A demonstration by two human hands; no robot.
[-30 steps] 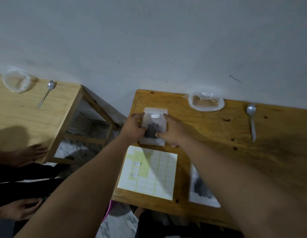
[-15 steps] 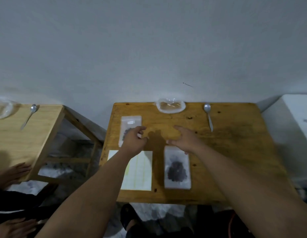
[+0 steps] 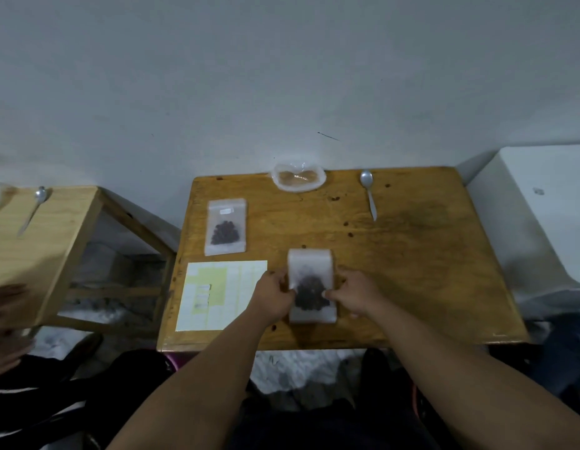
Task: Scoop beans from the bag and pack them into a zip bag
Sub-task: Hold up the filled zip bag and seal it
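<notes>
Near the centre of the frame, the left hand [image 3: 272, 293] and the right hand [image 3: 355, 295] each pinched a side edge of a zip bag [image 3: 309, 264] on the wooden table [image 3: 428, 254], fingers curled onto the plastic beside the dark beans [image 3: 309, 292] inside. A second zip bag [image 3: 226, 227], also holding beans and bearing 1 small label, lay toward the upper left of the tabletop. The clear bean bag [image 3: 298, 180] sat at the table's far edge, with a spoon [image 3: 369, 193] to its right. A label sheet [image 3: 230, 287] lay just left of the left hand.
</notes>
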